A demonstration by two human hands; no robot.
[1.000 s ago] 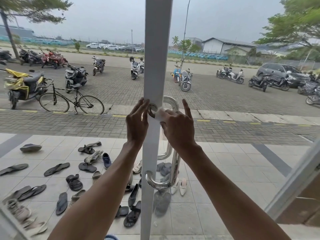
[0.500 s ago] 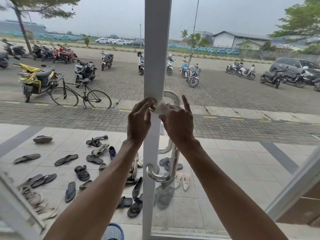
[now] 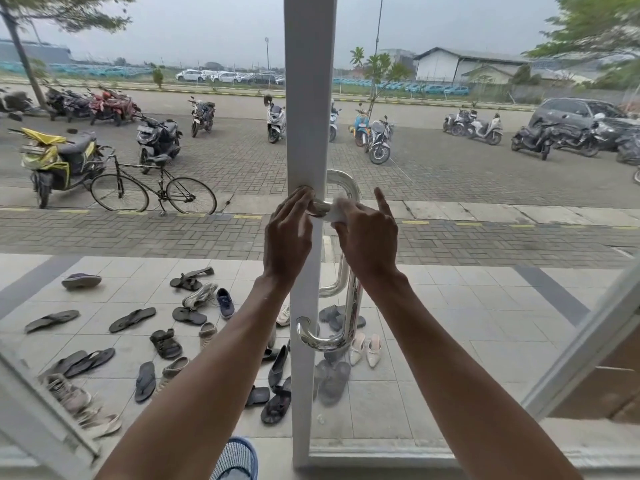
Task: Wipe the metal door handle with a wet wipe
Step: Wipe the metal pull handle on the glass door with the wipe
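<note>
Since half a second ago, my right hand (image 3: 369, 237) has slid the crumpled white wet wipe (image 3: 337, 211) a little outward along the top neck of the polished tubular metal door handle (image 3: 350, 306), away from the frame, so a short stretch of bare metal now shows beside the wipe. That hand pinches the wipe against the neck just before the upper bend, with its index finger sticking up free of the cloth. My left hand (image 3: 287, 233) is not gripping anything. Its fingers are nearly straight, and the fingertips (image 3: 302, 201) rest on the round mount where the neck meets the white upright door frame (image 3: 308, 98). The two hands sit close together on either side of that joint but do not touch. Below them the handle runs down beside the frame and curves back into it at a lower mount. A second, similar handle shows through the glass on the far side. Outside on the pale tiled floor (image 3: 450, 323) lie scattered dark sandals and shoes (image 3: 166, 342), some just behind the lower bend. Farther out a black bicycle (image 3: 154, 190) stands at the edge of the brick paving, with parked motorbikes (image 3: 157, 140) beyond it. I cannot tell what the blue mesh object (image 3: 237, 457) at the bottom edge is.
</note>
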